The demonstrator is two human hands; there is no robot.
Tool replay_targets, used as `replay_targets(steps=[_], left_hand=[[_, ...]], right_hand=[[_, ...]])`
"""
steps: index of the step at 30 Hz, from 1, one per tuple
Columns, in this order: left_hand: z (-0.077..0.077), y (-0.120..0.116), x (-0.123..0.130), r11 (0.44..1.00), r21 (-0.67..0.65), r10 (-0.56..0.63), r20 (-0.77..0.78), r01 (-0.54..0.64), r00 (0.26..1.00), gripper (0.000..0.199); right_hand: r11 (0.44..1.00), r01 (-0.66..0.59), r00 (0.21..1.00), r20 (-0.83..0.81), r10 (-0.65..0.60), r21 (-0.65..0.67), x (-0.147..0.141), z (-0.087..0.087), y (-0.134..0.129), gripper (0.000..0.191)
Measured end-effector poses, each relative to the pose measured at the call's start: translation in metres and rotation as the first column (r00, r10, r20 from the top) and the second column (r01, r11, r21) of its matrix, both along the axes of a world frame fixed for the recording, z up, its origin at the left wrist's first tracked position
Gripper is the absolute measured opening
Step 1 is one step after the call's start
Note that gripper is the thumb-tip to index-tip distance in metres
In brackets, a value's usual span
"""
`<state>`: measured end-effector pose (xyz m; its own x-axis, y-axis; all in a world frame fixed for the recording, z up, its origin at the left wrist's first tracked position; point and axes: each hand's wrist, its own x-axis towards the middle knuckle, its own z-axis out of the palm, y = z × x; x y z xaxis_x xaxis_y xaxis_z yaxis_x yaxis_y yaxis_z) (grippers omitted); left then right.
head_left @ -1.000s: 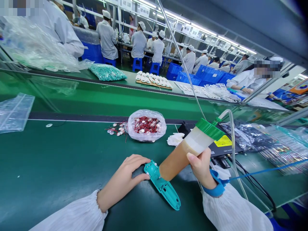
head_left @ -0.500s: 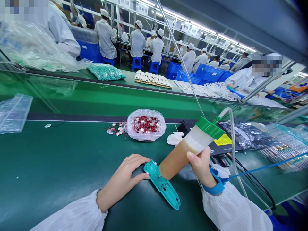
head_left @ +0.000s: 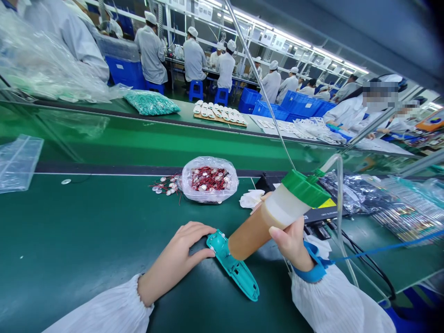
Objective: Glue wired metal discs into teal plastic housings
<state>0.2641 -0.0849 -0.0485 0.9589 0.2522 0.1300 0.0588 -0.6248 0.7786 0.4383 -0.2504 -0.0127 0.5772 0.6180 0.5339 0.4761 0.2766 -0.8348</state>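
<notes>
A long teal plastic housing half (head_left: 239, 275) lies on the green bench with its hollow inside facing up. My left hand (head_left: 189, 243) pinches its wide upper end between thumb and fingers. In my right hand (head_left: 291, 240) is a large translucent dispensing syringe (head_left: 267, 219) with brown contents and a green cap, its fingers closed round the barrel. The barrel is tilted, its lower end over the housing near the wide end; its tip is hidden. A clear hose (head_left: 340, 203) runs from the cap. A blue wrist strap (head_left: 314, 266) circles my right wrist.
Behind the housing stands a plastic-lined bowl (head_left: 187, 178) of small discs with red wires, several discs (head_left: 168, 186) spilled beside it. A crumpled white tissue (head_left: 251, 199), a black device (head_left: 322, 213) and cables are to the right. Bagged parts (head_left: 412, 203) lie farther right. Co-workers sit beyond the shelf.
My right hand has turned the syringe slightly, and its cap has shifted a little to the right. My left hand and the teal housing stay in nearly the same place.
</notes>
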Motion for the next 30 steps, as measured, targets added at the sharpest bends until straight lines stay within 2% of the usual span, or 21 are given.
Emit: replay_targets(steps=[5,8,11,14,19,25,30], left_hand=[[0.0,0.0,0.001,1.0,0.007,0.007,0.011,-0.007,1.0,0.028],[0.0,0.0,0.001,1.0,0.016,0.011,0.017,-0.012,1.0,0.028],[0.001,-0.001,0.001,1.0,0.01,0.023,0.015,-0.023,1.0,0.027],[0.005,-0.004,0.001,0.999,-0.012,0.039,-0.011,-0.039,0.999,0.025],[0.009,-0.011,0.001,0.996,-0.049,0.075,-0.062,-0.078,0.995,0.027],[0.009,-0.015,0.0,0.986,-0.107,0.116,-0.103,-0.127,0.988,0.027],[0.008,-0.017,0.001,0.988,-0.092,0.119,-0.098,-0.128,0.988,0.027]], right_hand=[[0.994,-0.109,0.994,0.029,0.108,0.008,-0.01,0.013,0.003,0.032],[0.974,-0.22,0.963,-0.152,0.225,0.048,-0.017,0.015,0.007,0.035],[0.957,-0.264,0.918,-0.273,0.288,0.122,-0.023,0.014,0.01,0.037],[0.954,-0.265,0.931,-0.219,0.292,0.141,-0.03,0.017,0.01,0.032],[0.962,-0.26,0.958,-0.105,0.269,0.086,-0.038,0.023,0.006,0.023],[0.96,-0.254,0.956,-0.122,0.268,0.12,-0.038,0.021,0.006,0.026],[0.953,-0.281,0.947,-0.128,0.295,0.114,-0.039,0.021,0.004,0.029]])
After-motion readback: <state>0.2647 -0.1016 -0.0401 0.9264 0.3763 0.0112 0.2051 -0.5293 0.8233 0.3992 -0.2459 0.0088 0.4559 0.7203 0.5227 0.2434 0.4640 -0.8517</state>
